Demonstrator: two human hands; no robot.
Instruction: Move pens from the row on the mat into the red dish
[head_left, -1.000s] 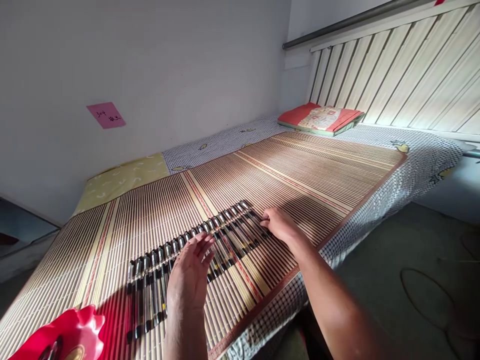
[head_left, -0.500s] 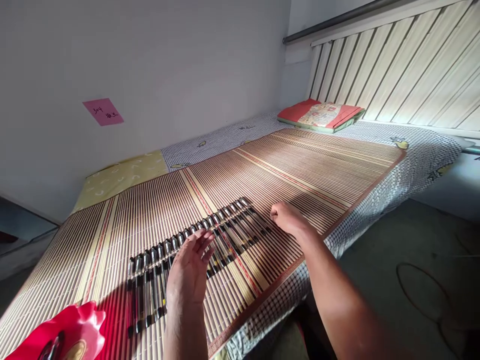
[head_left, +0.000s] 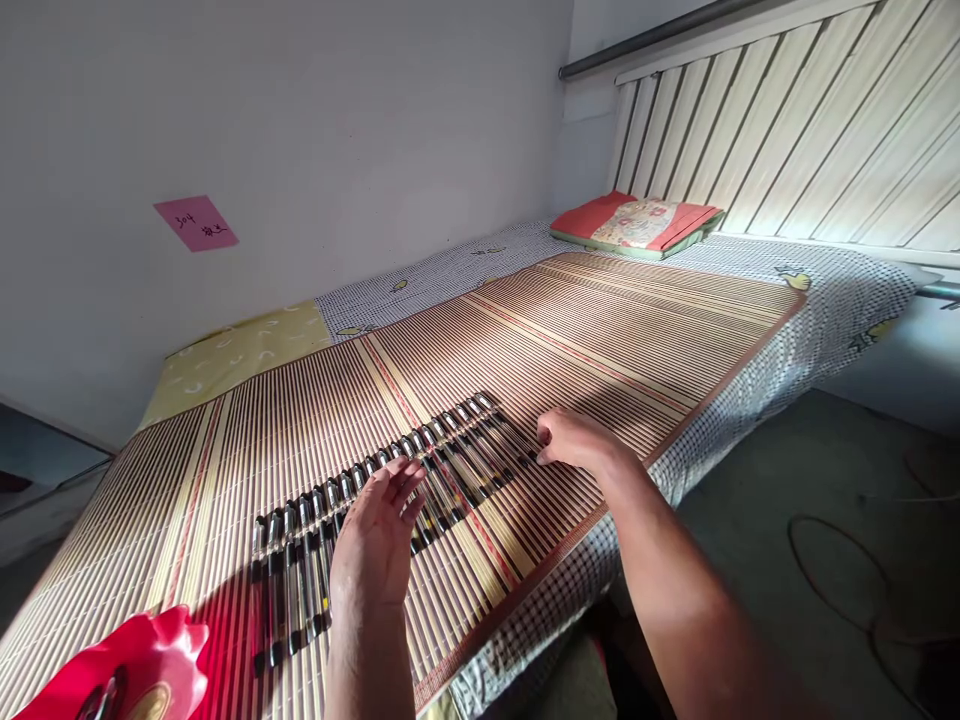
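Observation:
A long row of black-capped clear pens (head_left: 292, 580) lies side by side on the bamboo mat, caps toward the wall. My left hand (head_left: 379, 530) is over the middle of the row, palm turned inward, fingers apart and slightly bent, with nothing in it; it hides some of the pens. At the right end of the row, my right hand (head_left: 577, 438) has its fingers curled, thumb and fingertip closed at the near end of the last pen (head_left: 516, 435). At the lower left, a red scalloped plate (head_left: 176, 655) holds a few dark pens (head_left: 109, 695), partly cut off by the frame.
The bamboo mat (head_left: 600, 330) covers much of a bed with a checked sheet (head_left: 847, 300). A folded red and floral cloth (head_left: 637, 222) lies by the white headboard (head_left: 750, 130). A pink note (head_left: 196, 223) is on the wall. A cable (head_left: 832, 600) lies on the floor.
My right hand has moved down slightly, its fingertips coming to the near end of the last pen. My left hand keeps its place over the row. The view has shifted a little.

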